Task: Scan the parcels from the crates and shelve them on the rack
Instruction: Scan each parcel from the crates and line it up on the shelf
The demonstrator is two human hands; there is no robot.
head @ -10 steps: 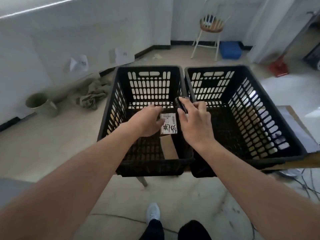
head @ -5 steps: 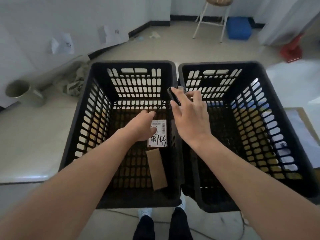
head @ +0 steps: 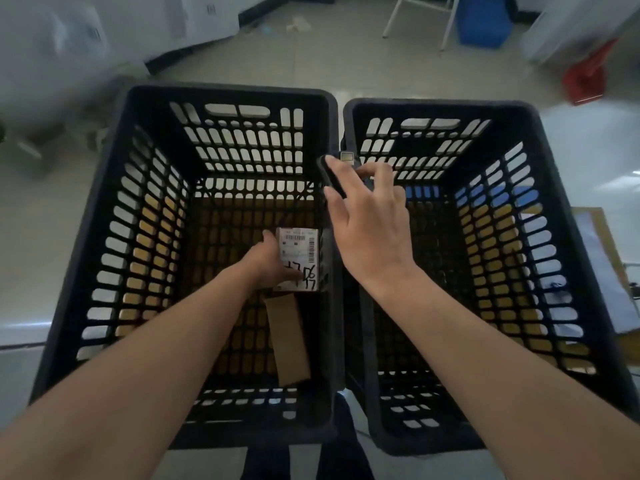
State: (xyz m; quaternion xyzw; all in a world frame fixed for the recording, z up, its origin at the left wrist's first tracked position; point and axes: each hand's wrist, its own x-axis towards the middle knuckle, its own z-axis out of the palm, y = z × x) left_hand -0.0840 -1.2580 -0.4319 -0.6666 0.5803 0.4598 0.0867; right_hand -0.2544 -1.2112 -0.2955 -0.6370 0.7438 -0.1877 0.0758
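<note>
One small parcel with a white shipping label, barcodes and black handwritten marks (head: 300, 261) sits deep inside our left-side black slotted plastic crate (head: 104, 216), close against that crate's right wall. Our left hand (head: 266, 263) reaches down to it, thumb lying across the label and fingers going under or behind the parcel's left edge, so the grip is closing around the parcel, though we cannot tell whether it has left the crate floor. Just nearer to us on the same crate floor lies a plain brown cardboard box, long and narrow (head: 289, 339), tilted slightly and apart from the hand. Our right hand (head: 370, 223) hovers above the shared walls of the two crates, its grip clasped on a small black handheld scanner (head: 334, 173) whose pale window end points away from us. To the right stands a second black slotted plastic crate (head: 554, 237), wall to wall with the first; nothing in it can be made out. Beyond the crates, on the pale tiled floor (head: 311, 57), we see white metal stool legs (head: 419, 20), a blue plastic bin (head: 485, 20) and a red dustpan-like object (head: 585, 77), all blurred.
</note>
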